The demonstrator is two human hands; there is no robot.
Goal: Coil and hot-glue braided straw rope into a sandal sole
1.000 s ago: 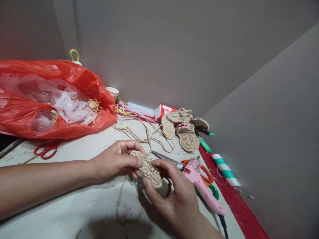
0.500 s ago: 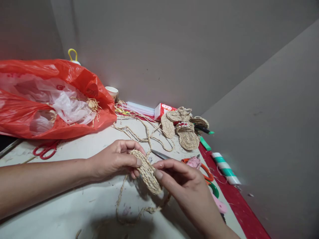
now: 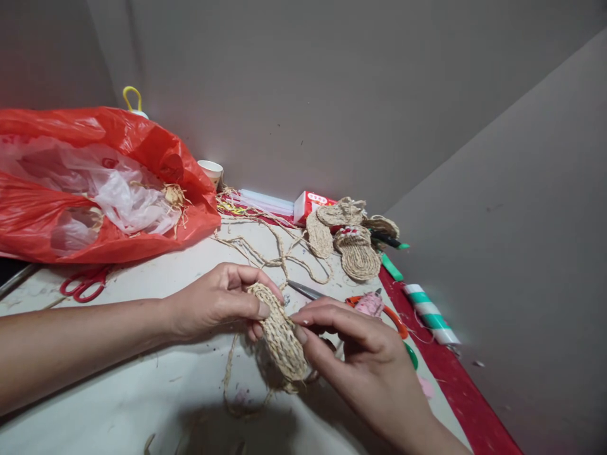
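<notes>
A small oval sole of braided straw (image 3: 283,344) hangs tilted above the white tabletop. My left hand (image 3: 227,300) grips its upper end, thumb on the near face and fingers behind. At its right edge my right hand (image 3: 355,354) is closed in a pinch; whatever lies between thumb and forefinger is too small to make out. A straw cord (image 3: 229,373) loops below the sole. More braided cord (image 3: 265,256) lies loosely on the table behind my hands, near the grey blades of the scissors (image 3: 306,291).
A red plastic bag (image 3: 199,221) and red-handled scissors (image 3: 85,282) lie at left. A paper cup (image 3: 211,170), a red and white box (image 3: 308,205) and finished straw pieces (image 3: 358,259) stand behind. A green-striped roll (image 3: 430,316) lies on the right edge, by grey walls.
The straw sole's lower end has turned more toward the camera and dropped slightly. My right hand has shifted a little right, still pinching at its edge. The cord below has moved.
</notes>
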